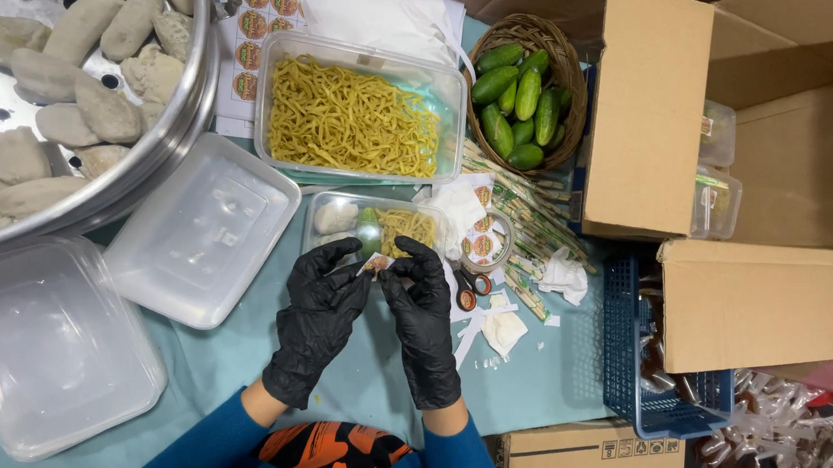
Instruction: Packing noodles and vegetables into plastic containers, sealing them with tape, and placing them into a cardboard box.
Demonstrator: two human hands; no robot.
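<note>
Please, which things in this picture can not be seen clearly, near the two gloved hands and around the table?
Head view:
- Small sticker: mostly covered by fingertips of left hand and right hand.
- Small food box: near edge hidden by both hands.
- Steamer tray: cut off by top and left edges.
- Blue basket: contents hidden under cardboard box.
- Scissors: partly hidden by the right hand.

Glossy black rubber gloves cover the left hand (323, 300) and right hand (422, 306); the tubs (203, 228) are clear smooth plastic, the pan (170, 140) shiny perforated metal, the basket (568, 66) woven wicker, the boxes (646, 108) matt brown cardboard, the worktop (542, 383) cloth-covered
</note>
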